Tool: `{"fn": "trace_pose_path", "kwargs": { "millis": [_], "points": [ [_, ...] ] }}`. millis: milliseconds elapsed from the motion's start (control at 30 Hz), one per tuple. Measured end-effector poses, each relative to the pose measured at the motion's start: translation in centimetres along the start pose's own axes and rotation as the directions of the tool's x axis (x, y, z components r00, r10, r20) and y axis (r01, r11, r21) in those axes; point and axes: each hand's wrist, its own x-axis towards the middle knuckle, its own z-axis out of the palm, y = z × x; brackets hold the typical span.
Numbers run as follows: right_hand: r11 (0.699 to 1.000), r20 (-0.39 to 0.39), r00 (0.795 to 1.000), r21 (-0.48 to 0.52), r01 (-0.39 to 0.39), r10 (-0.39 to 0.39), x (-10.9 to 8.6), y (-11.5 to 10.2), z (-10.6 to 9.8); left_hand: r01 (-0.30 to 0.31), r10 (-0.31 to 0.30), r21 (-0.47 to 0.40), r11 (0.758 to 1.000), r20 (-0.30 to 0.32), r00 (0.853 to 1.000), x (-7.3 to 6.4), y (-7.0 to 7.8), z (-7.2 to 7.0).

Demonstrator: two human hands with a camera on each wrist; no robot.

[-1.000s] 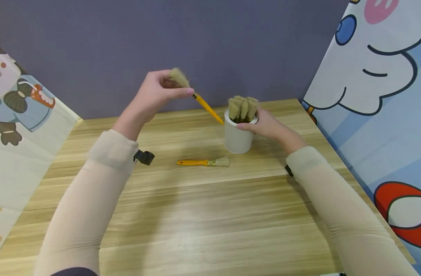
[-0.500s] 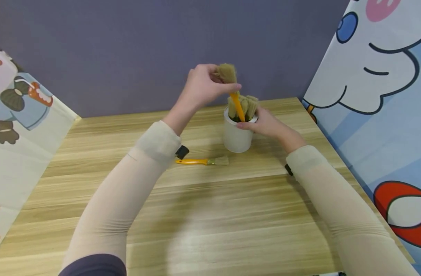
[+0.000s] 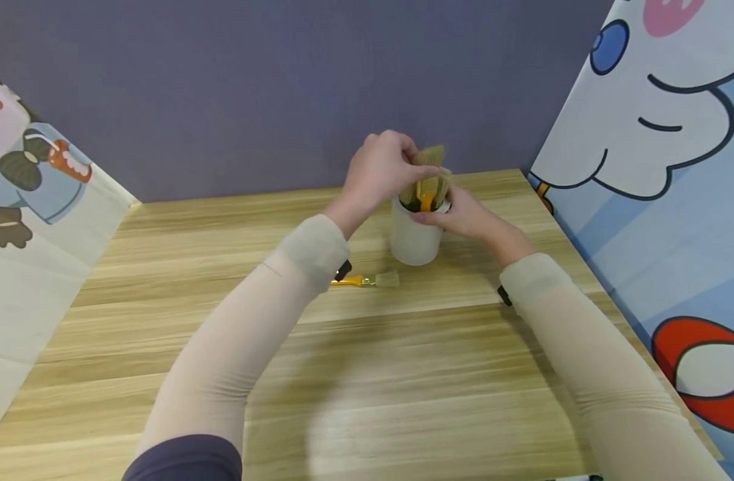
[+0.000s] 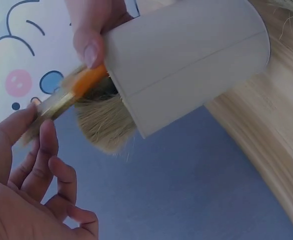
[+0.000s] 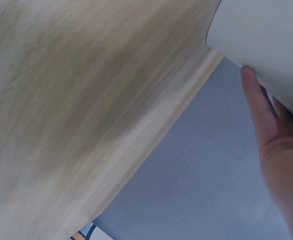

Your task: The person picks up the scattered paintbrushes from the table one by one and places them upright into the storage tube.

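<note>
My left hand [image 3: 382, 167] pinches a paintbrush [image 4: 86, 81] near its bristle end, between thumb and fingers. Its orange handle points down into the mouth of a white cylindrical pot [image 3: 414, 240], and the handle's lower part is hidden inside. Other brushes [image 4: 106, 122] stand in the pot with their pale bristles up. On the pot's right side, my right hand [image 3: 470, 217] grips it near the rim, the thumb across the front; in the right wrist view its fingers [image 5: 259, 102] lie along the pot's wall. A second orange-handled paintbrush [image 3: 376, 280] lies on the table, partly covered by my left sleeve.
The wooden table [image 3: 403, 374] ends at a grey back wall [image 3: 253, 87] just behind the pot. Cartoon-printed panels [image 3: 674, 147] border it on both sides. A small pen-like object [image 3: 574, 477] shows at the bottom edge.
My left hand has carried the paintbrush rightward to the pot, then lowered it so the handle enters between the other brushes. The right hand has kept its grip on the pot.
</note>
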Motion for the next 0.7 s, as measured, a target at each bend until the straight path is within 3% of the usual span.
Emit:
{"fn": "trace_pose_path", "kwargs": {
  "millis": [200,367,467,567,700],
  "points": [
    [1.000,-0.004,1.000,0.014,0.021,-0.021,0.0,-0.1,0.3,-0.034,0.033,0.010,0.999,0.059,0.998,0.1,-0.3,0.6],
    [1.000,0.001,1.000,-0.023,-0.013,0.013,0.0,-0.1,0.1,-0.088,0.082,0.053,0.995,0.115,0.990,0.1,-0.1,0.8],
    [0.998,-0.003,0.999,-0.046,-0.035,0.034,0.1,-0.1,0.1,-0.150,0.125,0.171,0.974,0.150,0.981,0.1,0.1,1.1],
    [0.999,0.001,1.000,-0.030,-0.029,0.029,0.2,0.0,0.2,-0.199,0.152,0.295,0.935,0.176,0.973,0.1,0.2,1.5],
    [1.000,0.007,1.000,0.001,-0.008,0.008,0.2,0.1,0.2,-0.229,0.179,0.344,0.911,0.169,0.969,0.2,0.1,1.9]
  ]
}}
